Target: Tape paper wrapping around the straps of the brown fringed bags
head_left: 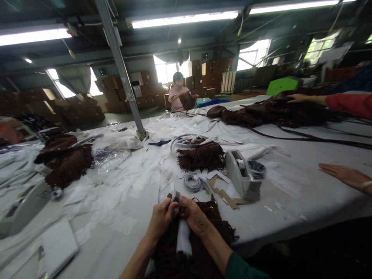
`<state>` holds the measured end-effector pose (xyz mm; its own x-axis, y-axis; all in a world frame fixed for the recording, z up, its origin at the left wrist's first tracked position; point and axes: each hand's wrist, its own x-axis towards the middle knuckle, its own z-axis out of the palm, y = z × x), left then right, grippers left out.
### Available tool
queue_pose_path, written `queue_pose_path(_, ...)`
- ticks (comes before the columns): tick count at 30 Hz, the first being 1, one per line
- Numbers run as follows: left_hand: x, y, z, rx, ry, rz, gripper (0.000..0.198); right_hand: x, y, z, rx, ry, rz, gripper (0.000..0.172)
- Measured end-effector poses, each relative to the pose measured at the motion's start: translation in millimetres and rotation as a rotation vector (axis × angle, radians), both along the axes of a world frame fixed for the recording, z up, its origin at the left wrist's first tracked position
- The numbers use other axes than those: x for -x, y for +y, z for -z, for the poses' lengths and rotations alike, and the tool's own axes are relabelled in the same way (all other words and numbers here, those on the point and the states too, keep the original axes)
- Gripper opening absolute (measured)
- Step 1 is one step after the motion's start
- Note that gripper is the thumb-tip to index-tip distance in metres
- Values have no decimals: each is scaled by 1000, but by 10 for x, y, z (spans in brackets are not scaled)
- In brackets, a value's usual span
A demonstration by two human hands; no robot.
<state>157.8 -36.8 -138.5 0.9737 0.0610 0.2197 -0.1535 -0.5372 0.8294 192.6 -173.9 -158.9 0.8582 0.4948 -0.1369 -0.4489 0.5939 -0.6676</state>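
A dark brown fringed bag lies at the near edge of the white table, right in front of me. Both my hands work at its top. My left hand pinches a small grey-and-white piece, and a white paper strip hangs down from it over the bag. My right hand is closed on the same spot from the right, fingers curled against the bag's top edge. What exactly sits between the fingertips is too small to make out.
A grey tape dispenser stands just beyond, with a tape roll and card scraps beside it. More brown fringed bags lie around among white paper. Another person's open hand rests at right; a person works across the table.
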Motion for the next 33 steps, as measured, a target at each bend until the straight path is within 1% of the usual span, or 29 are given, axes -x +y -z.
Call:
queue_pose_path(3, -37, -40, -21, 17, 24, -8, 35, 5, 6, 10, -27, 11, 12, 28)
queue_pose_path(7, -76, -96, -45, 66, 91, -51, 34, -4, 15, 36, -68, 18, 35, 28)
queue_pose_path(10, -79, -124, -41, 139, 118, -83, 34, -4, 12, 41, -87, 16, 41, 27)
queue_pose_path(12, -68, -133, -35, 203, 127, -127, 33, 4, 5, 30, -97, 13, 37, 27)
queue_pose_path(14, -51, -136, -35, 293, 154, -159, 39, 16, -3, 12, -105, 9, 28, 27)
queue_pose_path(16, -31, -143, -42, 406, 190, -137, 48, 27, -8, -7, -111, 6, 18, 27)
queue_pose_path(19, -7, -177, -58, 528, 197, -76, 48, 32, -4, -23, -113, -2, 9, 27)
queue_pose_path(22, -8, -226, -77, 584, 147, -120, 49, 25, 4, -22, -112, -9, 13, 27)
queue_pose_path(24, -26, -236, -89, 609, 143, -120, 50, 21, 7, -21, -110, -13, 17, 27)
queue_pose_path(27, -64, -190, -86, 643, 202, -47, 49, 25, 8, -36, -107, -23, 13, 27)
queue_pose_path(29, -83, -133, -60, 681, 237, 3, 49, 32, 10, -54, -105, -33, 2, 27)
queue_pose_path(33, -92, -49, 3, 741, 247, 71, 51, 37, 17, -73, -96, -60, -15, 27)
